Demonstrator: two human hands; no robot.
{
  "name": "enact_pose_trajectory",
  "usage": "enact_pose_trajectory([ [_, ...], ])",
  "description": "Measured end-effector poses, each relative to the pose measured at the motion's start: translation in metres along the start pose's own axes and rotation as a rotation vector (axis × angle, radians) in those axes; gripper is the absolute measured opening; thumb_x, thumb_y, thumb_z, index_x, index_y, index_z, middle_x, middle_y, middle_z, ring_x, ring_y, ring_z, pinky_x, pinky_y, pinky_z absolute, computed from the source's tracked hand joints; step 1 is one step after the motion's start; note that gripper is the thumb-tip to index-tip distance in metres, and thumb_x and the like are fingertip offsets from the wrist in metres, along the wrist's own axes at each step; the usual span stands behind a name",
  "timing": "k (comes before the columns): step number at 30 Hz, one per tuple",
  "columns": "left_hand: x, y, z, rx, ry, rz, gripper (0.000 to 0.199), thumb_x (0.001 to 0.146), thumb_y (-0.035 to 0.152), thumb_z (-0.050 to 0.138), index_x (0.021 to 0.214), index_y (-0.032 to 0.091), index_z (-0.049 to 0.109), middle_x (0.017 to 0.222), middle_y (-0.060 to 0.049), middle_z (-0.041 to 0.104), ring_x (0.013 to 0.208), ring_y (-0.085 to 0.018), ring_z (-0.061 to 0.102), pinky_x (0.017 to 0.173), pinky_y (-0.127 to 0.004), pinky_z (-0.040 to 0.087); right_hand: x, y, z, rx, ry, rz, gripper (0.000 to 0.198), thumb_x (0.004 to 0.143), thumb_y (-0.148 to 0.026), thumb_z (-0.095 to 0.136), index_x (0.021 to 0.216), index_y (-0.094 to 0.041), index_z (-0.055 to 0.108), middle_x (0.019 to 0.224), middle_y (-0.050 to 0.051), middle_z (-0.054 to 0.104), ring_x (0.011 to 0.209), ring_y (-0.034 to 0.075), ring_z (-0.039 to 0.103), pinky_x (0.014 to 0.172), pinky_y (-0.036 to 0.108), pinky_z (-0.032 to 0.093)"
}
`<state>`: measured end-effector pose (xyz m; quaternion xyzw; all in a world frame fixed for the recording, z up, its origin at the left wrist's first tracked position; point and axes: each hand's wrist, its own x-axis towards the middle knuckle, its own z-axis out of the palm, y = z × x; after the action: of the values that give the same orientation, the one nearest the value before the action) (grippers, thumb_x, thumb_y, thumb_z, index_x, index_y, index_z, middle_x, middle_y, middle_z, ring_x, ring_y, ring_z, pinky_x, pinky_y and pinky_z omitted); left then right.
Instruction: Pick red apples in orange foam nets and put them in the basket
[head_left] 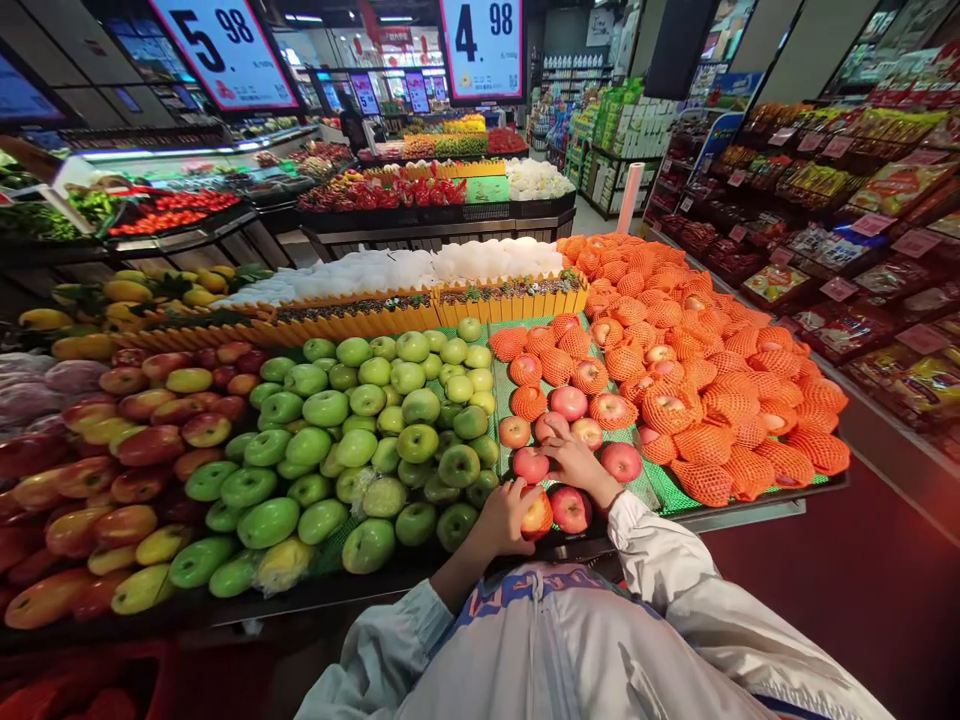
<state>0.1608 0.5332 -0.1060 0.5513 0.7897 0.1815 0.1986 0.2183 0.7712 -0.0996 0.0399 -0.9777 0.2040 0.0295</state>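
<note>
Seen from a head-worn camera looking down over a supermarket fruit stand [750, 505], with two hands reaching among loose red apples at the near edge. Left hand [504, 517] cupped over a red-and-yellow apple [538, 516], fingers curled partway around its left side and top, palm against the skin; a loose wrap rather than a tight clench, apple resting on the green mat [652, 487]. Right hand [576, 462] laid flat just behind, fingers spread fairly wide and touching the tops of a pink apple [531, 465] and its neighbours, not clearly closed on any one fruit. Another dark red apple [571, 508] just beside the left hand's apple, touching or nearly so. Probably firm, smooth and somewhat waxy to the touch, moderately heavy for the size, likely to bruise if dropped or squeezed hard; best taken around the widest part with the whole palm, since round fruit could roll against its neighbours. To the left, a large heap of green apples [360, 450], then mixed red-yellow fruit [127, 450]. To the right, apples wrapped in orange foam nets [712, 400]. Overhead, price signs reading 5.98 [225, 45] and 4.98 [484, 40]. White jacket sleeves [675, 570] at the bottom.
</note>
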Motion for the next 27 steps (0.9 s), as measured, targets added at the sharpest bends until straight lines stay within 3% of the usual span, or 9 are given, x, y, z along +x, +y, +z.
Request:
enact_pose_trajectory([
  [5, 0.001, 0.006, -0.004, 0.009, -0.065, -0.025, 0.102, 0.060, 0.045, 0.086, 0.152, 0.014, 0.054, 0.138, -0.020, 0.051, 0.114, -0.039, 0.053, 0.100, -0.054, 0.046, -0.010, -0.020, 0.012, 0.030, 0.042, 0.028, 0.062, 0.083, -0.016, 0.082, 0.144, -0.015, 0.065, 0.151, 0.009, 0.058, 0.152, 0.036, 0.037, 0.125, 0.056, 0.033],
  [10, -0.006, 0.011, -0.014, -0.070, -0.054, -0.017, 0.112, 0.068, 0.051, 0.089, 0.162, 0.012, 0.042, 0.149, -0.021, 0.045, 0.137, -0.039, 0.041, 0.121, -0.053, 0.033, -0.023, -0.020, -0.002, 0.086, 0.171, 0.106, 0.050, 0.092, -0.027, 0.077, 0.140, -0.018, 0.068, 0.152, 0.009, 0.056, 0.144, 0.032, 0.048, 0.122, 0.050, 0.039],
  [12, -0.011, 0.009, -0.024, -0.113, -0.003, -0.015, 0.097, 0.080, 0.046, 0.083, 0.161, 0.013, 0.042, 0.153, -0.018, 0.044, 0.141, -0.034, 0.040, 0.124, -0.048, 0.030, -0.032, -0.017, -0.014, 0.101, 0.255, 0.184, 0.046, 0.095, -0.026, 0.073, 0.139, -0.015, 0.068, 0.149, 0.011, 0.058, 0.139, 0.032, 0.052, 0.119, 0.051, 0.041],
  [15, -0.024, -0.001, -0.037, -0.180, 0.102, -0.026, 0.065, 0.091, 0.032, 0.072, 0.150, 0.012, 0.055, 0.151, -0.015, 0.050, 0.142, -0.030, 0.043, 0.125, -0.046, 0.030, -0.045, -0.020, -0.027, 0.132, 0.315, 0.275, 0.036, 0.096, -0.020, 0.068, 0.131, -0.012, 0.070, 0.137, 0.014, 0.065, 0.126, 0.033, 0.059, 0.109, 0.053, 0.049],
  [19, -0.047, -0.023, -0.045, -0.288, 0.282, -0.054, 0.036, 0.100, 0.034, 0.061, 0.130, 0.015, 0.068, 0.136, -0.012, 0.064, 0.130, -0.025, 0.058, 0.116, -0.045, 0.043, -0.052, -0.052, -0.015, 0.212, 0.194, 0.143, 0.026, 0.104, -0.027, 0.059, 0.124, -0.016, 0.071, 0.130, 0.009, 0.069, 0.118, 0.026, 0.064, 0.105, 0.043, 0.053],
  [22, -0.064, -0.032, -0.045, -0.355, 0.439, -0.070, 0.027, 0.101, 0.033, 0.059, 0.118, 0.018, 0.073, 0.121, -0.008, 0.071, 0.115, -0.022, 0.067, 0.104, -0.039, 0.053, -0.048, -0.080, 0.013, 0.224, 0.025, 0.018, 0.043, 0.097, -0.037, 0.071, 0.136, -0.019, 0.068, 0.150, 0.011, 0.057, 0.140, 0.031, 0.052, 0.119, 0.048, 0.044],
  [25, -0.081, -0.029, -0.048, -0.395, 0.595, -0.067, 0.021, 0.102, 0.030, 0.059, 0.110, 0.022, 0.076, 0.109, -0.004, 0.074, 0.105, -0.016, 0.070, 0.094, -0.030, 0.057, -0.042, -0.092, 0.036, 0.205, -0.099, 0.050, 0.065, 0.088, -0.038, 0.080, 0.146, -0.015, 0.063, 0.153, 0.017, 0.053, 0.144, 0.041, 0.044, 0.119, 0.060, 0.041],
  [27, -0.093, -0.024, -0.053, -0.407, 0.705, -0.082, 0.018, 0.102, 0.027, 0.059, 0.105, 0.023, 0.076, 0.106, -0.002, 0.074, 0.100, -0.013, 0.071, 0.089, -0.025, 0.057, -0.039, -0.092, 0.041, 0.207, -0.146, 0.068, 0.069, 0.086, -0.034, 0.081, 0.148, -0.013, 0.061, 0.150, 0.016, 0.055, 0.142, 0.037, 0.046, 0.120, 0.055, 0.042],
])
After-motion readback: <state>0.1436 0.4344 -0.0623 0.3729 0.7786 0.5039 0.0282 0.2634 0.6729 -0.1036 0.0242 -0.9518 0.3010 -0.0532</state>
